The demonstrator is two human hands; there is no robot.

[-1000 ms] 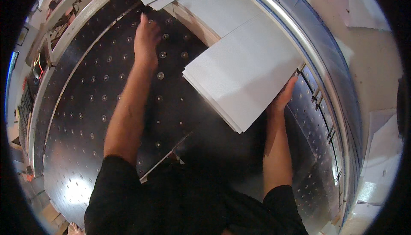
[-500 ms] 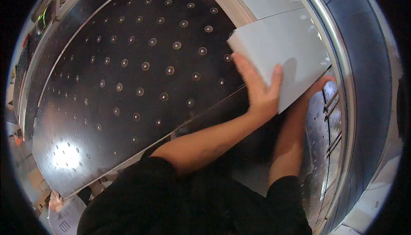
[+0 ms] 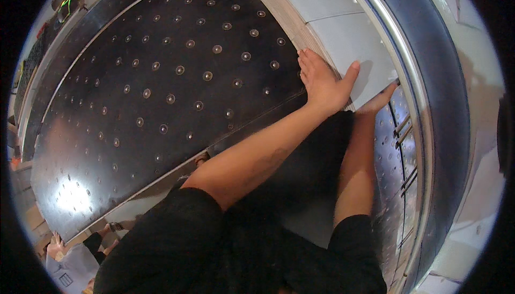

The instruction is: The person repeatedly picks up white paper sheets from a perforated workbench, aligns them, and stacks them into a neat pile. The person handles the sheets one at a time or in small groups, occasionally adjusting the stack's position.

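Note:
A thick stack of white sheets (image 3: 346,42) lies along the right part of the black table, its layered edge facing left. My left hand (image 3: 324,82) is flat against that edge, fingers stretched out and thumb raised apart over the top sheet. At the stack's near edge, my right hand (image 3: 379,102) rests with its fingers extended along the sheets, partly hidden by their corner. Neither hand is wrapped round anything.
The black table (image 3: 177,87) is dotted with small round metal balls. A curved metal rail (image 3: 410,53) borders the stack on the right, with a dark blue panel (image 3: 448,90) beyond it. At the lower left, another person's hand (image 3: 55,246) touches the table edge.
The upper white sheets, which jutted left over the table at an angle, have moved right and now line up with the stack. Both hands stay against the stack's edges.

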